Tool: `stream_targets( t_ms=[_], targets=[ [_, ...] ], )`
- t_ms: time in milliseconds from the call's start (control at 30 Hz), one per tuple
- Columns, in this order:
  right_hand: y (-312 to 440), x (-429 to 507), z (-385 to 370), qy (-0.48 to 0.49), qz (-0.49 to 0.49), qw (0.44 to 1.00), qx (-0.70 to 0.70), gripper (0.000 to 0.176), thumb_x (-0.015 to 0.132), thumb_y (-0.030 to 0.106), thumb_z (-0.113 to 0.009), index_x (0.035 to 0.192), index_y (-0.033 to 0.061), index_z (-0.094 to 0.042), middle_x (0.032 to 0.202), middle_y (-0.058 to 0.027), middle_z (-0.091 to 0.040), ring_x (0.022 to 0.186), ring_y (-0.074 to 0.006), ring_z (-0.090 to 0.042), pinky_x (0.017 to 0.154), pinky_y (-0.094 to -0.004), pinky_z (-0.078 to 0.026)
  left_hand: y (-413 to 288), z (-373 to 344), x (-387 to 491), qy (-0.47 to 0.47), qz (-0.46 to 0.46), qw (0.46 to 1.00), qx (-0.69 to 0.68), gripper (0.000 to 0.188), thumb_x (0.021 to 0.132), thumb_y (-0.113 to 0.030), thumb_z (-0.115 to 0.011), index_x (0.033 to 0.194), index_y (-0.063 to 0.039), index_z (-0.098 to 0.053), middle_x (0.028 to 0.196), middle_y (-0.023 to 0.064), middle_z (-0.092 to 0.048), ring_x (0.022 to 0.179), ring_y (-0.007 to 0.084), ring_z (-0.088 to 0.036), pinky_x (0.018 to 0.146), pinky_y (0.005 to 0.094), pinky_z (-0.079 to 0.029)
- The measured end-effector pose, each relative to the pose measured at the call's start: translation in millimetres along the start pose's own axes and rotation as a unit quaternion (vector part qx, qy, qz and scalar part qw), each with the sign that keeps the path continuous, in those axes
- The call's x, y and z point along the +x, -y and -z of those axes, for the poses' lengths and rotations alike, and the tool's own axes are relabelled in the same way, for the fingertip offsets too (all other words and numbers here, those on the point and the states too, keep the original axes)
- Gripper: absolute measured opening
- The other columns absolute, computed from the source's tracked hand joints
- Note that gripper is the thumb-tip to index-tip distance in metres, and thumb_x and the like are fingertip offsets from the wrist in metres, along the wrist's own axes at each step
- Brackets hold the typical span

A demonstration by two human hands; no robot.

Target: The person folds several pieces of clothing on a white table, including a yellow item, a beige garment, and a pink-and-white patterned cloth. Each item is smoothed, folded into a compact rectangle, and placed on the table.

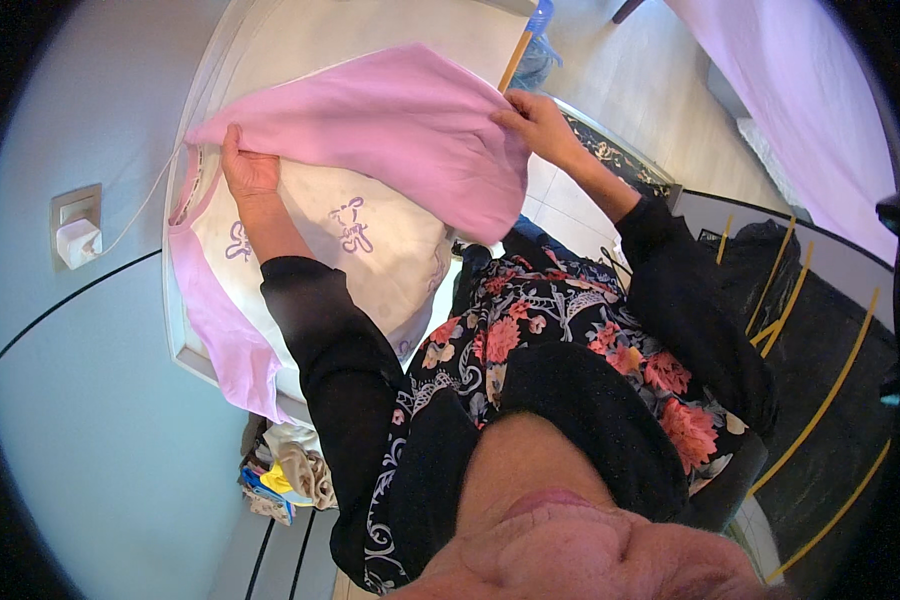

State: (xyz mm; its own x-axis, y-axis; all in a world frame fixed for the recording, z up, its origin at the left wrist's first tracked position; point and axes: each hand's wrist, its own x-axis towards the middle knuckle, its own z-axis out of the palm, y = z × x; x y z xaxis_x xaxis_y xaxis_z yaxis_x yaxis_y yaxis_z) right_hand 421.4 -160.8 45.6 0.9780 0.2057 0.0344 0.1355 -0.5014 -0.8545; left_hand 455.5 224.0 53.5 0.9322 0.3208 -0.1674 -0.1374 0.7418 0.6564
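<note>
A pale garment (311,210) with purple printed figures, a pink neckband and pink sleeves lies spread over a white table in front of me. My left hand (252,166) grips the lower edge of a raised pink fabric panel (390,124) near the neckband, its fingers partly hidden by the cloth. At the panel's other end, my right hand (538,124) pinches the edge between thumb and fingers. The panel stretches between both hands above the printed body. A second pink sleeve (229,337) hangs over the table's near left edge.
To the left, a white plug adapter (79,241) with a cord sits in a wall socket. Crumpled cloths (296,472) are piled below the table (450,22). A blue plastic bag (534,64) stands beyond it. Pink cloth (802,97) hangs at upper right.
</note>
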Motion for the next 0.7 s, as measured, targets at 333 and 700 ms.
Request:
stream_targets(
  t_ms=[333, 700],
  targets=[
    [-22, -2, 13, 0.033, 0.031, 0.992, 0.118, 0.032, 0.084, 0.028, -0.060, 0.099, -0.0005, -0.059, 0.078, -0.0057, -0.060, 0.071, -0.0105, -0.053, 0.065, -0.0265, -0.045, 4, 7, 16, -0.118, 0.033, 0.990, 0.062, 0.030, 0.090, -0.012, -0.047, 0.117, 0.002, -0.045, 0.116, 0.0167, -0.053, 0.108, 0.0321, -0.052, 0.090, 0.0495, -0.045],
    [-91, -5, -7, 0.022, -0.065, 0.994, 0.085, 0.026, 0.082, 0.024, -0.061, 0.092, 0.0004, -0.063, 0.071, -0.0055, -0.062, 0.067, -0.0128, -0.056, 0.064, -0.0296, -0.046, 5, 6, 11, -0.123, 0.003, 0.988, 0.090, 0.033, 0.093, -0.016, -0.040, 0.121, 0.001, -0.042, 0.120, 0.0161, -0.051, 0.111, 0.0318, -0.050, 0.089, 0.0508, -0.044]
  ],
)
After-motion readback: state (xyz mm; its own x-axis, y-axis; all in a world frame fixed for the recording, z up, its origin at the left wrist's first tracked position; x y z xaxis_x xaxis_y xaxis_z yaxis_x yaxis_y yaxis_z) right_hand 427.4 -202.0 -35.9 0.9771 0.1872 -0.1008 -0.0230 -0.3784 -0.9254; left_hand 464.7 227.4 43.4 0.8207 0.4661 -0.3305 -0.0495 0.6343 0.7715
